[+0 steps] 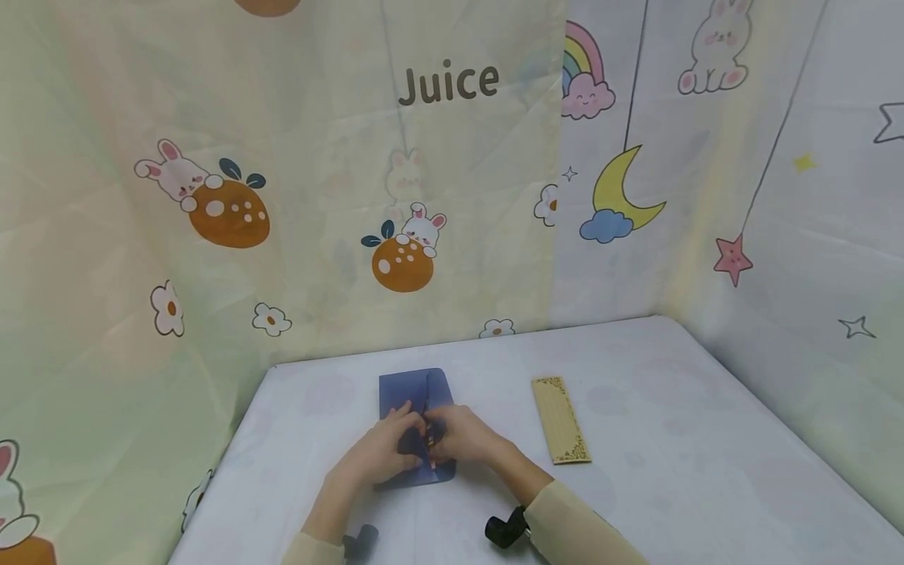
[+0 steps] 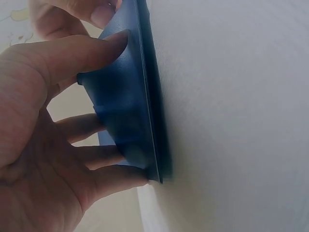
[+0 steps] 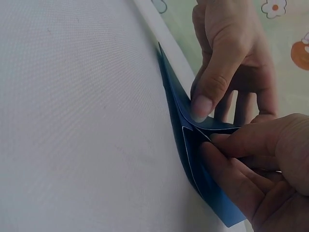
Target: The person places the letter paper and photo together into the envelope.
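Observation:
A dark blue folded sheet (image 1: 417, 388) lies on the white table (image 1: 671, 439), just in front of me. Both hands meet over its near half. My left hand (image 1: 395, 443) grips a raised flap of the sheet (image 2: 128, 111), thumb (image 2: 96, 48) on top and the other fingers against its lower edge. My right hand (image 1: 448, 435) pinches a layer of the sheet (image 3: 215, 203) between its fingertips (image 3: 227, 140). In the right wrist view the left thumb (image 3: 203, 101) presses on the fold right above them. The hands hide the sheet's middle.
A tan, patterned flat strip (image 1: 560, 420) lies on the table to the right of the hands. Cartoon-printed cloth walls (image 1: 282, 196) close in the table at the back and on both sides. Black wrist mounts (image 1: 504, 530) show by my sleeves.

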Motion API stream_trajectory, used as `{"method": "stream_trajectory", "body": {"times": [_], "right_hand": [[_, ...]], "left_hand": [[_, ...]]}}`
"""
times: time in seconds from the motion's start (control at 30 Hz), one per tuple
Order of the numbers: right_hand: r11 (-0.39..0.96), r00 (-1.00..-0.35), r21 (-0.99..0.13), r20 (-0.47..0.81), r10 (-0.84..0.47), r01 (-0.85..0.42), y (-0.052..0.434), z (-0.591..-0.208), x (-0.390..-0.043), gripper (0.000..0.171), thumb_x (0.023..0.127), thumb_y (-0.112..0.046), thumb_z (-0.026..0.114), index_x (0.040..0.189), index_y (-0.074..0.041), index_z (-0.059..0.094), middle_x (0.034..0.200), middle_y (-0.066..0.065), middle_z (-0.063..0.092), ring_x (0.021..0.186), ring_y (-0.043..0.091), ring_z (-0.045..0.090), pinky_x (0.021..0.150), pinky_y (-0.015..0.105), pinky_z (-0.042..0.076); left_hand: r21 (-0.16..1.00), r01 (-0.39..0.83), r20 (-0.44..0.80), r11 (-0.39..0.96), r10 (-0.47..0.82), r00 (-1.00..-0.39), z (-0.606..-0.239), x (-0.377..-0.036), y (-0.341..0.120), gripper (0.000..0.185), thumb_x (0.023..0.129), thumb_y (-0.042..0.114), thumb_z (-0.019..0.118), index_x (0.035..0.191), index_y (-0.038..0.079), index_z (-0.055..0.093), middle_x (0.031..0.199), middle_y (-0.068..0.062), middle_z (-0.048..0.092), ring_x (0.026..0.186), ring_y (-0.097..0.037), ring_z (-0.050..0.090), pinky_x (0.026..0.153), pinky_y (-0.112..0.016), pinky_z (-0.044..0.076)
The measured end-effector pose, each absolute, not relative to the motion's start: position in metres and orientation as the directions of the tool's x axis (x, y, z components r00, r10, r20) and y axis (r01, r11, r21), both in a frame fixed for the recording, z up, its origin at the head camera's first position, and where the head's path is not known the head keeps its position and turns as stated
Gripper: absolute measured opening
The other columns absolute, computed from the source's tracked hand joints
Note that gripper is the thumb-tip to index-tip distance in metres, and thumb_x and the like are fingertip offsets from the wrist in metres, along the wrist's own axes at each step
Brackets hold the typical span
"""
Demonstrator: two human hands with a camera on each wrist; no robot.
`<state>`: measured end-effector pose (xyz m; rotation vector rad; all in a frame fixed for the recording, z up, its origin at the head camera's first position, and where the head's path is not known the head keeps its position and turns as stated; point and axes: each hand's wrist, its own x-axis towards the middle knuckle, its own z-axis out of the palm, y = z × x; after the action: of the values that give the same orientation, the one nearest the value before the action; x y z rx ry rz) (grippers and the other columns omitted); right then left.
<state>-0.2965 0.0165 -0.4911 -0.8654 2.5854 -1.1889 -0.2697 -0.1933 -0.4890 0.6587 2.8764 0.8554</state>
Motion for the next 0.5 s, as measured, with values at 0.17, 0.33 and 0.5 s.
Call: {"method": "stream_trajectory", "body": {"times": [0.17, 0.33, 0.5], "right_hand": [[0.524, -0.817, -0.729, 0.085, -0.570, -0.441, 0.0145, -0.4908, -0.2962, 0.059, 0.073, -0.004, 0.085, 0.130, -0.010, 0.070, 0.115, 0.002, 0.077, 0.089, 0.012, 0.065, 0.077, 0.024, 0.057], [0.531, -0.818, -0.721, 0.085, -0.569, -0.445, 0.0127, -0.4892, -0.2960, 0.058, 0.073, -0.004, 0.085, 0.129, -0.011, 0.071, 0.117, 0.002, 0.077, 0.097, 0.016, 0.066, 0.084, 0.029, 0.057], [0.529, -0.819, -0.725, 0.082, -0.568, -0.441, 0.0115, -0.4875, -0.2961, 0.058, 0.074, -0.003, 0.085, 0.130, -0.010, 0.070, 0.116, 0.002, 0.077, 0.099, 0.016, 0.066, 0.087, 0.030, 0.058]], "left_hand": [[0.538, 0.379, 0.055, 0.753, 0.418, -0.907, -0.4905, -0.2700, -0.1935, 0.039, 0.082, 0.019, 0.085, 0.110, 0.029, 0.059, 0.164, -0.029, 0.035, 0.147, -0.064, 0.029, 0.114, -0.080, 0.029], [0.540, 0.377, 0.055, 0.752, 0.416, -0.908, -0.4890, -0.2695, -0.1934, 0.039, 0.082, 0.018, 0.085, 0.109, 0.029, 0.059, 0.164, -0.028, 0.036, 0.147, -0.063, 0.030, 0.114, -0.079, 0.029], [0.545, 0.378, 0.056, 0.749, 0.417, -0.907, -0.4876, -0.2690, -0.1939, 0.039, 0.082, 0.018, 0.085, 0.109, 0.028, 0.059, 0.164, -0.029, 0.036, 0.147, -0.064, 0.030, 0.114, -0.079, 0.029]]}}
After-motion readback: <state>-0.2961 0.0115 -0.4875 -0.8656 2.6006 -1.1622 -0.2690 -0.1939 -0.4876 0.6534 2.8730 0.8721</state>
